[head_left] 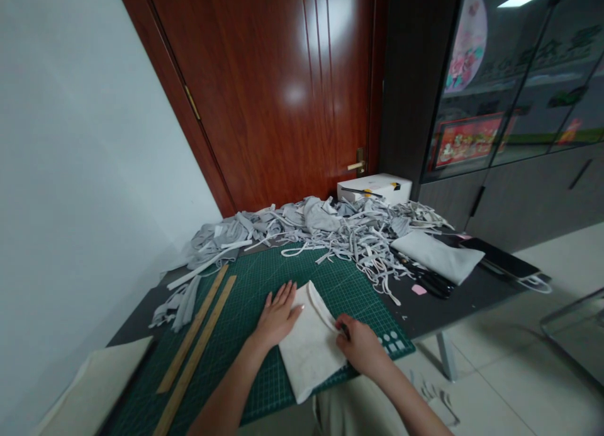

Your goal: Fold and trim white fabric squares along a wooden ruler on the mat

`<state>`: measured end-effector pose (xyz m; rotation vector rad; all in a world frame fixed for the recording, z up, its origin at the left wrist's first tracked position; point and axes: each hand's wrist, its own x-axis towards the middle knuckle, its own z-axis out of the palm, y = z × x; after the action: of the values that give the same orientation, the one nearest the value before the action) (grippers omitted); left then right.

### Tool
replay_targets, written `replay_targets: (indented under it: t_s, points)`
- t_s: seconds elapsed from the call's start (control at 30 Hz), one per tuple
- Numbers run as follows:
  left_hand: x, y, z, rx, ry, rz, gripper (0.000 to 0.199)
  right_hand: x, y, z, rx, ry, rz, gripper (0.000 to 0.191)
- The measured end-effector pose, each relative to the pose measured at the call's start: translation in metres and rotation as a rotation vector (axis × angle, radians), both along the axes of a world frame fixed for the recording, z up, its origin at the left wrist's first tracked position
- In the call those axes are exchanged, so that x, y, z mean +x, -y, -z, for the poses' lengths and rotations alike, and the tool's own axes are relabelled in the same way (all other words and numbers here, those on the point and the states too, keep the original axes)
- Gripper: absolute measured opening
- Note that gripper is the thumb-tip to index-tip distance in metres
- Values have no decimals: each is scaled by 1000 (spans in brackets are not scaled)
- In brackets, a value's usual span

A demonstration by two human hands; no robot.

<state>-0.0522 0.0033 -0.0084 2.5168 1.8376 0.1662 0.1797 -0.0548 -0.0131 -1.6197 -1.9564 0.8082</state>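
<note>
A folded piece of cream cloth (311, 351) lies on the green cutting mat (264, 269), its near corner at the mat's front edge. A narrow raised fold runs along its upper right side. My left hand (278, 313) rests flat on the cloth's upper left part, fingers stretched out. At the right edge, my right hand (358, 341) is closed, with thumb and forefinger pinching the cloth by the end of the fold. Something dark shows between those fingers, too small to make out.
Two wooden rulers (202, 345) lie left of my hands. Heaped grey fabric strips (330, 225) cover the back of the table, before a white box (377, 187). To the right are black-handled scissors (431, 282), a grey cloth (438, 253) and a dark phone-like slab (500, 258).
</note>
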Motion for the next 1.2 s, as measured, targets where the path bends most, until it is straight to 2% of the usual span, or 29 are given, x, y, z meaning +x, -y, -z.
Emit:
replay_targets:
  t_s: [0.1, 0.17, 0.2, 0.23, 0.33, 0.43, 0.53, 0.6, 0.67, 0.73, 0.8, 0.87, 0.9, 0.93, 1.0, 1.07, 1.1, 1.2]
  points:
    - [-21, -2, 0, 54, 126, -89, 56, 3, -5, 7, -28, -59, 26, 42]
    - [-27, -3, -4, -12, 269, -163, 47, 4, -9, 9, -50, -69, 35, 56]
    - [-29, -4, -7, -72, 333, -201, 42, 5, -11, 8, -53, -59, 34, 56]
    - [-30, -6, -10, -138, 385, -234, 36, 6, -14, 7, -53, -41, 27, 51]
    - [-31, -13, -19, -321, 477, -275, 28, 11, -26, 3, -68, -38, -12, 17]
    - [-34, -16, -27, -515, 634, -260, 39, 20, -37, 2, -93, -150, -33, 24]
    - [-34, -11, -35, -640, 845, -214, 49, 27, -43, 3, -146, -383, -13, 26]
    - [-30, -5, -38, -681, 1122, -219, 49, 29, -44, 1, -241, -636, -22, 27]
    - [-21, 4, -40, -681, 1517, -311, 42, 27, -42, -2, -325, -836, -42, 35]
    - [-7, 17, -39, -672, 1864, -439, 34, 20, -40, -6, -341, -918, -39, 41]
    - [9, 33, -34, -723, 2009, -500, 30, 10, -38, -8, -312, -946, -3, 42]
    - [25, 50, -25, -782, 2036, -514, 35, 1, -36, -7, -298, -944, 36, 39]
    - [32, 56, -20, -751, 2025, -535, 39, -3, -36, -6, -311, -914, 46, 37]
    - [37, 61, -14, -688, 2006, -562, 43, -6, -36, -5, -322, -858, 49, 34]
    - [41, 64, -4, -464, 1928, -589, 48, -9, -35, -2, -278, -661, 39, 25]
    - [38, 59, 3, -277, 1716, -590, 48, -9, -34, 1, -129, -400, 11, 14]
    - [35, 55, 5, -226, 1536, -588, 47, -9, -33, 2, -52, -278, 1, 11]
    - [22, 44, 1, -192, 984, -565, 47, -8, -27, 3, 27, -61, 5, 21]
